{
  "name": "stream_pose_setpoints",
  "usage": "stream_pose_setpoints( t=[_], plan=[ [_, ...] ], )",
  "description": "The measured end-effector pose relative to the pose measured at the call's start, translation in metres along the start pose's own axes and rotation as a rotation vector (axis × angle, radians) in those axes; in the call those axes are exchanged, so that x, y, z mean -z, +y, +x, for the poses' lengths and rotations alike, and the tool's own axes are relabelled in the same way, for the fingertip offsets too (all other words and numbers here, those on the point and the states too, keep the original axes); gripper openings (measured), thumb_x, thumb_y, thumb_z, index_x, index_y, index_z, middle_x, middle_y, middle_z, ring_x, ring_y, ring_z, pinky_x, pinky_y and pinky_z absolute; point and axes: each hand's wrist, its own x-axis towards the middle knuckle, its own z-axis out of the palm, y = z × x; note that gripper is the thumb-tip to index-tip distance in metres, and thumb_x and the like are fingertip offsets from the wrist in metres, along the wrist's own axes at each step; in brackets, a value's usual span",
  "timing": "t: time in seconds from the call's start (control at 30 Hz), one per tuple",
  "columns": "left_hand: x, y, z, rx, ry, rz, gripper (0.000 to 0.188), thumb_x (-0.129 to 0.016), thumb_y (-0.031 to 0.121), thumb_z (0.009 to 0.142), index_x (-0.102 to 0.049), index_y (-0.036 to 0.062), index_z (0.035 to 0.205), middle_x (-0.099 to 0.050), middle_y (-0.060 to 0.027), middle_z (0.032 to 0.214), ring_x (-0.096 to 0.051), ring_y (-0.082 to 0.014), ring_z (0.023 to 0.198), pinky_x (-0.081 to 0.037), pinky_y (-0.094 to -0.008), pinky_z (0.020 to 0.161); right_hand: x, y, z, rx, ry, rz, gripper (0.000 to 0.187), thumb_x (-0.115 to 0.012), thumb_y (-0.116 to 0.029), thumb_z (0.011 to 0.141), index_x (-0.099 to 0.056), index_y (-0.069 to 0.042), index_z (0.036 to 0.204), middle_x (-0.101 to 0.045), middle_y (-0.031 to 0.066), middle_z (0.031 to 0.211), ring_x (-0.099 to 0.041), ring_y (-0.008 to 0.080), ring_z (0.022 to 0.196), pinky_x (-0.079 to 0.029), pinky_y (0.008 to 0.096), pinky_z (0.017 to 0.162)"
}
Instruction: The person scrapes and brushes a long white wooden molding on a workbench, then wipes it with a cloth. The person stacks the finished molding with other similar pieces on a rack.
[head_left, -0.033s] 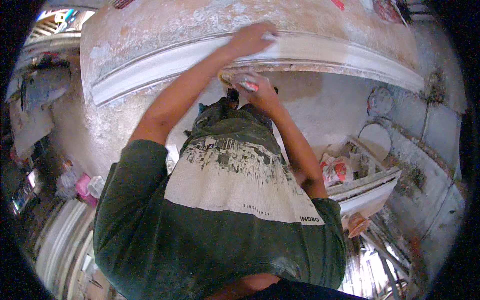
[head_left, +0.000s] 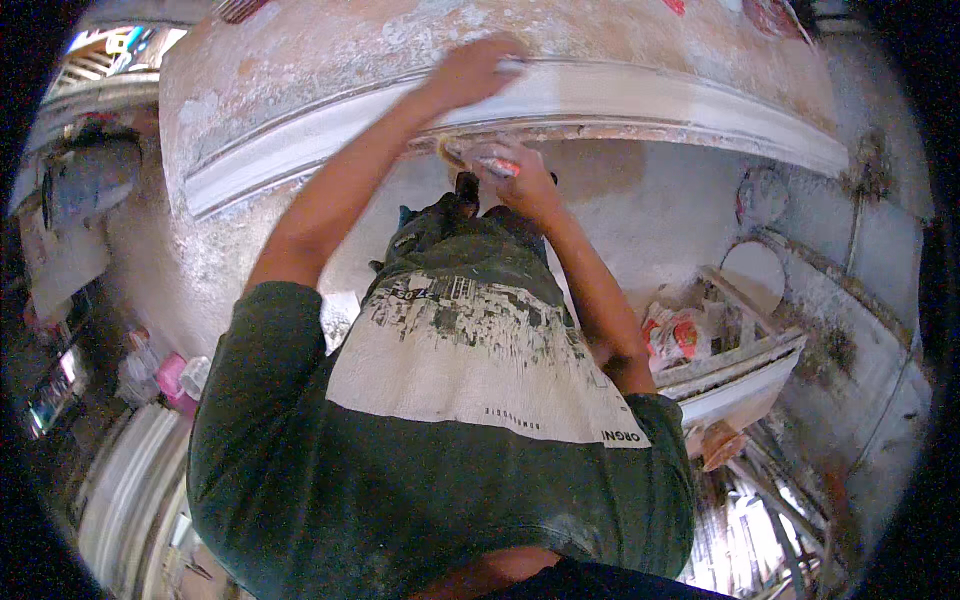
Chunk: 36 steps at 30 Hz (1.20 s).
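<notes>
A long white moulding with ridged edges lies across the worktable near its front edge. Over it, my left hand is closed and smeared a little by motion. Something small and whitish shows at its fingertips, too blurred to name. My right hand, dusted white, is lower, just in front of the table edge. Its fingers wrap round a brush with a yellowish end pointing left; a bit of red and white shows between the fingers.
The plaster-stained tabletop extends beyond the moulding. To my right stands a white-spattered trough with a red and white bag inside. Long pale mouldings are stacked at lower left, near a pink container.
My left hand has slid left along the moulding, and its forearm has swung left too. My right hand stays nearly in place with the brush.
</notes>
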Motion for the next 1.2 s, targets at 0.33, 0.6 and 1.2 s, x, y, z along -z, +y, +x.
stream_pose_setpoints(
  t=[0.33,0.6,1.2],
  plan=[
    [0.033,-0.061,-0.022,-0.091,-0.325,0.202,0.022,-0.060,0.024,0.083,-0.063,0.0139,0.103,-0.065,-0.0054,0.104,-0.062,-0.0266,0.093,-0.052,-0.0385,0.075,0.083,0.043,-0.111,-0.555,0.404,0.328,0.016,-0.067,-0.011,0.083,-0.069,-0.004,0.097,-0.069,0.0076,0.096,-0.065,0.0161,0.087,-0.051,0.0290,0.077],
    [-0.063,-0.040,0.083,-0.169,-0.374,0.258,0.024,-0.060,0.028,0.085,-0.064,0.0164,0.106,-0.065,-0.0102,0.101,-0.061,-0.0323,0.095,-0.050,-0.0420,0.082,0.090,0.044,-0.148,-0.728,0.679,0.350,0.021,-0.066,-0.012,0.084,-0.068,0.000,0.101,-0.068,0.0048,0.089,-0.061,0.0091,0.080,-0.048,0.0242,0.075],
    [-0.102,0.034,0.147,-0.194,-0.449,0.217,0.027,-0.058,0.025,0.082,-0.063,0.0116,0.105,-0.065,-0.0131,0.099,-0.061,-0.0341,0.094,-0.050,-0.0454,0.080,0.171,0.057,-0.084,-0.564,0.754,0.463,0.021,-0.067,-0.014,0.083,-0.069,-0.002,0.100,-0.067,0.0043,0.092,-0.061,0.0114,0.083,-0.048,0.0249,0.074]
  ],
)
